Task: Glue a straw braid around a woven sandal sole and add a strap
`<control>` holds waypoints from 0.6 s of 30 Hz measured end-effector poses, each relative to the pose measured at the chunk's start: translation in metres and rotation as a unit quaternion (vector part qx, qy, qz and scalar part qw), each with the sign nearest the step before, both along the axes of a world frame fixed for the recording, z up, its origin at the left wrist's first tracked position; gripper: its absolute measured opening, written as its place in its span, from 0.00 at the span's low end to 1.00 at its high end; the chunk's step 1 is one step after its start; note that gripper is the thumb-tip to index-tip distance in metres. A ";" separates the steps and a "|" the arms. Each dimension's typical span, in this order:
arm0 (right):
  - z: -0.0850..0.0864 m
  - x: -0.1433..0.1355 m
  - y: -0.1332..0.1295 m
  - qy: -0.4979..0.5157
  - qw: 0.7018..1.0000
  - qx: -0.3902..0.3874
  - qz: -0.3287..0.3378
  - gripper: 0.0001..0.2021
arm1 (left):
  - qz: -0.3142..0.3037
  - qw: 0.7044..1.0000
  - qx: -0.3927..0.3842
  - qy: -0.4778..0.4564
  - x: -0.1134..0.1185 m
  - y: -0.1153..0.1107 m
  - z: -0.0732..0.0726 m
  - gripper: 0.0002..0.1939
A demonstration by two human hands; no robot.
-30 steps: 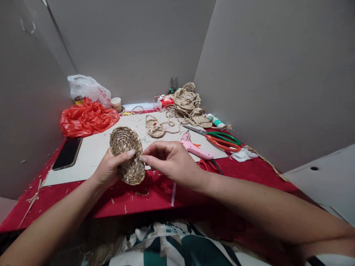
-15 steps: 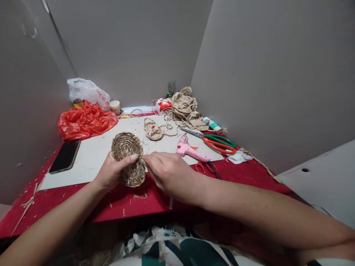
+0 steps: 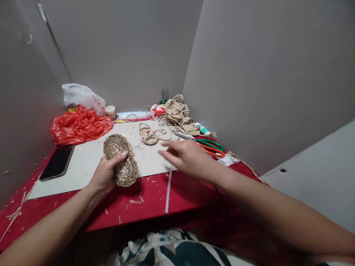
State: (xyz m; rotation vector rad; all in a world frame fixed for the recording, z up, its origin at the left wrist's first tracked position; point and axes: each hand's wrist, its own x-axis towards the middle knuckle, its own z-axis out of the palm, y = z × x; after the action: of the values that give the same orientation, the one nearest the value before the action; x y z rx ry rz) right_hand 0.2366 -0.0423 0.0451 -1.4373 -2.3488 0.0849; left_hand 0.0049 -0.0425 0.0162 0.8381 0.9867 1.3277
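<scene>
My left hand point(image 3: 107, 171) grips a coiled, woven straw sole point(image 3: 116, 146) by its side, with the thumb lying across its narrow middle. The piece is tilted up above the front edge of the white board. To the right, my right hand point(image 3: 183, 155) is slightly blurred, its fingers apart and nothing visible in them. It hovers over where the pink glue gun lay, hiding it. Below that hand a clear glue stick point(image 3: 168, 194) lies on the red cloth. A small woven slipper point(image 3: 148, 135) with a red dot rests farther back on the board.
Scissors point(image 3: 209, 145) with green and orange handles lie at the right, before a heap of straw cord point(image 3: 176, 111). On the left are a phone point(image 3: 57, 161) and a red plastic bag point(image 3: 80, 126). A paper cup point(image 3: 110, 112) stands behind. Grey walls enclose the table.
My right hand has let go at the sole's edge and moved right, its fingers parting. The left hand still holds the sole. The view has shifted slightly, and the glue gun is now covered.
</scene>
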 end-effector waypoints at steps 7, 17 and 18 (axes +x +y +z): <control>-0.043 0.063 0.016 -0.220 0.970 -0.023 -0.098 0.17 | 0.008 0.999 -0.006 -0.050 -0.006 0.004 0.005 0.15; -0.053 0.084 0.018 0.034 0.998 -0.026 -0.055 0.22 | -0.009 0.999 0.013 -0.037 -0.007 0.000 0.002 0.13; -0.048 0.087 0.016 0.093 0.993 -0.038 -0.063 0.23 | -0.011 0.999 0.014 -0.038 -0.007 0.000 0.002 0.13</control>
State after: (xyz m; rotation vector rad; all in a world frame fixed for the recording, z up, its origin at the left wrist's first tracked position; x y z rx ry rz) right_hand 0.3237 -0.0266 -0.0024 -1.5388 -2.1212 0.2658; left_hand -0.0026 -0.0425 0.0184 0.8111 0.8994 1.3483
